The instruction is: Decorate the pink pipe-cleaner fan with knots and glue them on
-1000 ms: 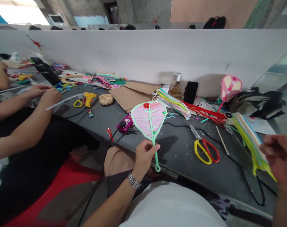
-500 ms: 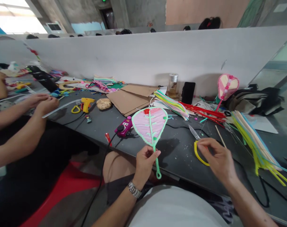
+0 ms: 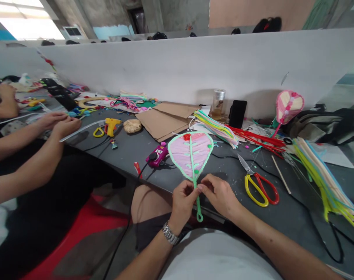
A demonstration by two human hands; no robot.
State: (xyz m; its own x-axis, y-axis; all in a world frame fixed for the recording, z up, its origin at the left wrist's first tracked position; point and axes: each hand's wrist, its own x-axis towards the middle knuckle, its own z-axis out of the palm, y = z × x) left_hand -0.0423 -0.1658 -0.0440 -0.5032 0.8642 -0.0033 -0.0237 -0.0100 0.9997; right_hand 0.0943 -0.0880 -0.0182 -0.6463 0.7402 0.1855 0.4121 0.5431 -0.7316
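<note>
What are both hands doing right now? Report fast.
Left hand: closed, holding the green pipe-cleaner stem of the pink leaf frame.
Right hand: fingers on that stem, grip unclear.

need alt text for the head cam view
The left hand grips the green stem of a pink pipe-cleaner craft, and the right hand touches the stem, above a cluttered dark table. Scissors and a glue gun lie on the table; another person's hands work at left.
</note>
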